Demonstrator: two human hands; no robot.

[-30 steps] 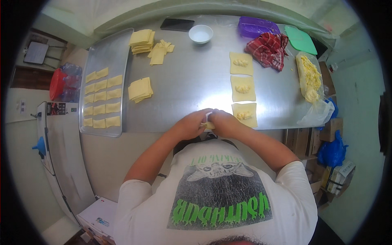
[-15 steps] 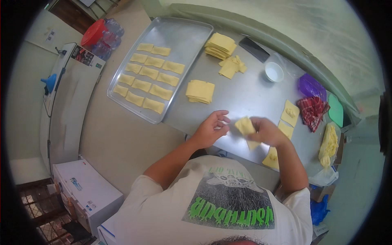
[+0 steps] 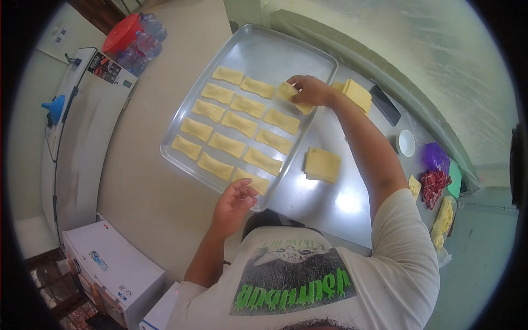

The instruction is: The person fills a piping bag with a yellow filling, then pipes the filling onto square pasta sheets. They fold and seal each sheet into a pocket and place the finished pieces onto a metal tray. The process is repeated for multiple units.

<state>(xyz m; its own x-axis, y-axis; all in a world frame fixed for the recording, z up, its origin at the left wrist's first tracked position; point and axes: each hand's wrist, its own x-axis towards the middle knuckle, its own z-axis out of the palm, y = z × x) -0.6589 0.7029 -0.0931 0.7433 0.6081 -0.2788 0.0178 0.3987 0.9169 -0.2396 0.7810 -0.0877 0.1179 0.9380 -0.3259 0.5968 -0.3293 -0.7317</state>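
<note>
Rows of folded, filled yellow dough pieces (image 3: pixel 226 144) lie on the large metal baking tray (image 3: pixel 179 129). At the tray's right side, my right hand (image 3: pixel 309 91) grips a folded dough piece (image 3: pixel 286 92) at the end of the farthest row. My fingers hide part of that piece. My left hand (image 3: pixel 233 204) is over the tray's near corner, beside the nearest dough piece (image 3: pixel 252 180), holding nothing, with its fingers apart and loosely bent. To the right of the tray, a stack of square dough sheets (image 3: pixel 323 165) lies on the metal table (image 3: pixel 344 206).
Another stack of dough sheets (image 3: pixel 357 96) stands behind my right forearm, beside a dark phone (image 3: pixel 385 105). Farther right are a white bowl (image 3: pixel 406 143), a purple container (image 3: pixel 436 158), a red checked cloth (image 3: pixel 434 185) and a bag of yellow filling (image 3: pixel 442 222).
My right hand has carried the folded dough piece from the table's right part to the tray's far right side. My left hand has moved left to the tray's near corner. The view has shifted too.
</note>
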